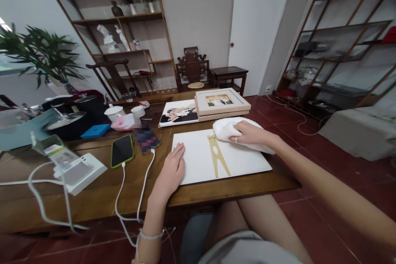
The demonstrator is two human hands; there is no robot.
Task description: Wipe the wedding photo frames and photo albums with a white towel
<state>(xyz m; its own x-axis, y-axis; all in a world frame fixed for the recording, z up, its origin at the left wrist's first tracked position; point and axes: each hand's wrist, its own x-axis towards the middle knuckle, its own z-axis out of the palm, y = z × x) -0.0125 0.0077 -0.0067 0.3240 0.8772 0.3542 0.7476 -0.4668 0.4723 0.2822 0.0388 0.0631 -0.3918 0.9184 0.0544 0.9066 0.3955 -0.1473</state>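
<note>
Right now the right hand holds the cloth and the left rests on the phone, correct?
Not quite: the left hand rests on the board, per the head view. The right hand does hold the cloth.

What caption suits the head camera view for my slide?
Left hand on a white board, right hand holding a white cloth over it.

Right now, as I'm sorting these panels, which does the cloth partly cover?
The white panel with the gold shape: the cloth lies over its far right corner. Neither the photo panel nor the framed picture behind is under it.
</note>
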